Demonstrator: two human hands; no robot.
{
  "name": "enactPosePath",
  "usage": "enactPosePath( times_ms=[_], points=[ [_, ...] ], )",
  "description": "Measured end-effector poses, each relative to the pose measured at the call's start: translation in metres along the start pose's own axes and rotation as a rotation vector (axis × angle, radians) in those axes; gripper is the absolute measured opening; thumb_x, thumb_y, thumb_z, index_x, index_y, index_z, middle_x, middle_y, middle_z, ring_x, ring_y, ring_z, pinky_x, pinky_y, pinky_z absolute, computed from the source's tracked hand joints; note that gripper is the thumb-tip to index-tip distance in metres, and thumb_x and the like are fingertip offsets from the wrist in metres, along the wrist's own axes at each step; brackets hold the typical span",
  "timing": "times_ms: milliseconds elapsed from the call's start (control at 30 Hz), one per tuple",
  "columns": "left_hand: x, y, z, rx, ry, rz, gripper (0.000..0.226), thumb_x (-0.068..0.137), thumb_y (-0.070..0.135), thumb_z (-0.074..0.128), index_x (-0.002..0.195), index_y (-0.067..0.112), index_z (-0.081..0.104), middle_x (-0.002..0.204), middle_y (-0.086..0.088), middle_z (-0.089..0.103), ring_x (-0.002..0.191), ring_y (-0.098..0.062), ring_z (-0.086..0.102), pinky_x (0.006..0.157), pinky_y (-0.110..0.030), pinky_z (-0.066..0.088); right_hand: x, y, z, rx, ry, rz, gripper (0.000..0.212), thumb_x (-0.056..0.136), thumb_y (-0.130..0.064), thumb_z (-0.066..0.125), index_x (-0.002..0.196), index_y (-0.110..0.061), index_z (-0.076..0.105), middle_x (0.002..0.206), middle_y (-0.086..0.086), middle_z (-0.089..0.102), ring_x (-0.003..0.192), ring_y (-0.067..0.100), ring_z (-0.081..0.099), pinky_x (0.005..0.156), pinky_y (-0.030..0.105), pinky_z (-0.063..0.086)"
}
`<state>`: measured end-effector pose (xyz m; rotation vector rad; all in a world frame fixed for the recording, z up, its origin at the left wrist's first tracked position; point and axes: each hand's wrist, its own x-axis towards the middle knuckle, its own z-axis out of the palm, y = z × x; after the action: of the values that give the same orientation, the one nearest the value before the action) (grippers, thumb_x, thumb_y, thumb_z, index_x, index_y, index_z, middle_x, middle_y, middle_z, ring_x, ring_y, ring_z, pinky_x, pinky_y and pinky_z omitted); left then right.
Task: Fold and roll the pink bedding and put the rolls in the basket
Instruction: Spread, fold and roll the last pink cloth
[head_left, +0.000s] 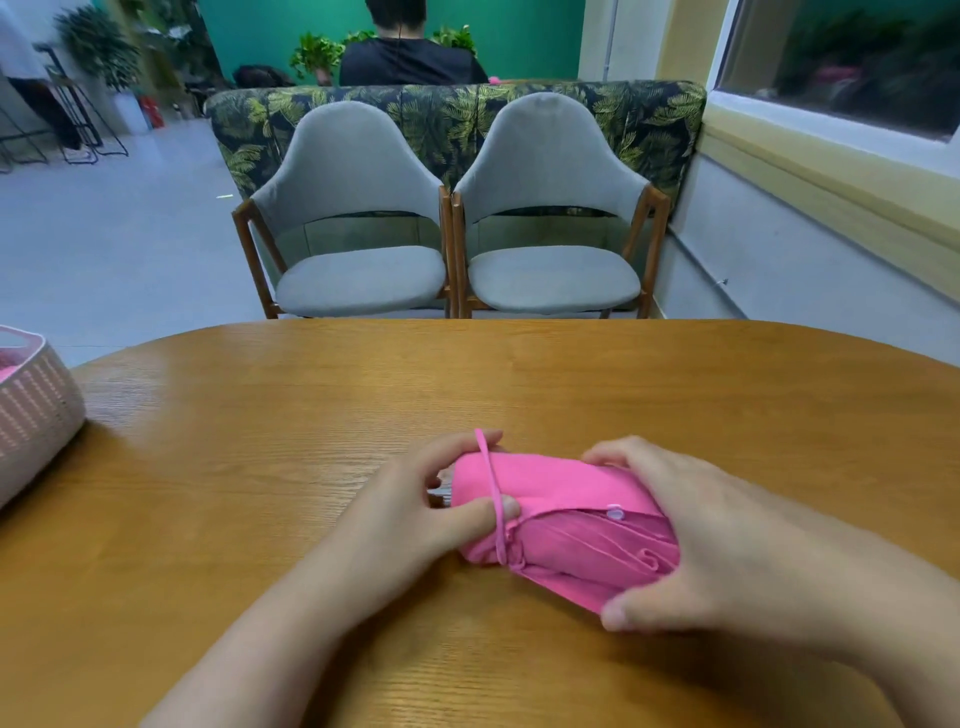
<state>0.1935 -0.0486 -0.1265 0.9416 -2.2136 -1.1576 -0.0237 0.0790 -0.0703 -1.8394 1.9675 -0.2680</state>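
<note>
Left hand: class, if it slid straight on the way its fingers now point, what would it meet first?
The left hand points right, already touching the pink roll and its tie strap. It would press into that roll first; the right hand holds the far end.

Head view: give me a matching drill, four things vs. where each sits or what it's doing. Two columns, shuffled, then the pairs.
Things:
1. basket
2. pink roll
3. left hand
4. chairs

Places or states:
A. beyond the far edge of the table, side by side
B. at the table's left edge
C. on the table, between both hands
D. pinching the pink tie on the roll's left end

Pairs: 1-B, 2-C, 3-D, 4-A

The right hand grips the roll's other end.
</note>
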Motion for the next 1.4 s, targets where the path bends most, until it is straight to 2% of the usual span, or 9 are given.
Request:
enactPosePath(
  times_ms=[233,367,500,767,867,967,1133,1267,1400],
  points=[
    [-0.003,0.024,-0.015,0.482,-0.11,0.228,0.06,0.071,0.06,0.071,0.123,0.03,0.067,0.116,0.029,0.057,0.12,0.007,0.043,0.104,-0.006,0.018,0.01,-0.003,0.011,0.024,0.038,-0.1,0.065,0.074,-0.049,0.077,0.132,-0.056,0.048,0.112,-0.023,0.054,0.101,-0.005,0.053,0.083,0.019,0.044],
    [-0.008,0.041,-0.008,0.736,-0.089,0.362,0.049,0.073,0.067,0.054,0.098,0.026,0.066,0.105,0.018,0.063,0.116,-0.003,0.044,0.1,-0.034,0.032,0.014,-0.013,0.013,0.031,0.019,-0.125,0.044,0.07,-0.049,0.072,0.11,-0.05,0.056,0.099,-0.016,0.054,0.089,0.001,0.054,0.075,0.025,0.044],
    [-0.005,0.048,0.008,0.785,-0.055,0.393,0.046,0.074,0.066,0.051,0.091,0.026,0.067,0.094,0.016,0.064,0.114,-0.007,0.049,0.099,-0.038,0.035,0.015,-0.021,0.017,-0.031,0.058,-0.068,0.033,0.071,-0.058,0.068,0.094,-0.044,0.049,0.094,-0.014,0.052,0.083,0.004,0.052,0.07,0.027,0.044],
    [0.0,0.022,-0.005,0.437,0.101,0.371,0.042,0.094,0.049,0.052,0.071,0.02,0.073,0.077,0.012,0.071,0.088,-0.002,0.064,0.081,-0.025,0.05,0.004,-0.033,0.016,-0.065,-0.048,-0.032,0.083,0.07,-0.092,0.039,0.141,-0.056,0.014,0.133,-0.039,0.032,0.126,-0.006,0.032,0.109,0.031,0.034],
    [-0.005,0.022,0.001,0.384,0.269,0.294,0.036,0.079,0.051,0.069,0.059,0.034,0.045,0.073,0.012,0.059,0.071,-0.006,0.059,0.064,-0.017,0.045,0.005,-0.026,0.009,-0.006,-0.023,-0.003,0.076,0.075,-0.083,0.011,0.135,-0.05,0.045,0.129,-0.036,0.052,0.119,-0.01,0.04,0.106,0.027,0.027],
    [-0.009,0.021,0.007,0.388,0.36,0.245,0.038,0.072,0.054,0.074,0.066,0.029,0.045,0.072,0.011,0.055,0.07,-0.006,0.055,0.06,-0.013,0.04,0.015,-0.013,0.014,0.196,0.005,0.025,0.056,0.078,-0.082,0.037,0.122,-0.053,0.056,0.11,-0.032,0.065,0.103,-0.007,0.058,0.096,0.029,0.047],
    [-0.004,0.016,-0.003,0.225,0.609,0.182,0.04,0.068,0.033,0.088,0.077,0.024,0.049,0.073,0.005,0.056,0.068,-0.005,0.055,0.06,-0.015,0.042,0.016,-0.004,0.015,0.334,-0.087,0.06,0.079,0.053,-0.087,0.06,0.124,-0.055,0.052,0.109,-0.027,0.064,0.094,-0.014,0.061,0.083,0.015,0.048],
    [-0.009,0.001,-0.003,-0.202,0.446,0.003,0.026,0.078,0.045,0.078,0.088,0.023,0.067,0.09,0.005,0.072,0.086,-0.008,0.068,0.079,-0.024,0.048,0.013,-0.012,0.024,0.318,-0.18,0.011,0.084,0.06,-0.082,0.07,0.135,-0.059,0.041,0.124,-0.029,0.056,0.106,-0.012,0.055,0.093,0.019,0.046],
    [-0.025,-0.011,-0.001,-0.487,0.263,-0.058,0.06,0.082,0.062,0.05,0.113,0.015,0.07,0.112,-0.005,0.074,0.108,-0.021,0.069,0.1,-0.041,0.049,0.008,-0.022,0.038,0.396,-0.106,0.0,0.087,0.064,-0.072,0.074,0.141,-0.056,0.035,0.132,-0.029,0.049,0.115,-0.011,0.05,0.101,0.022,0.043]
  ],
)
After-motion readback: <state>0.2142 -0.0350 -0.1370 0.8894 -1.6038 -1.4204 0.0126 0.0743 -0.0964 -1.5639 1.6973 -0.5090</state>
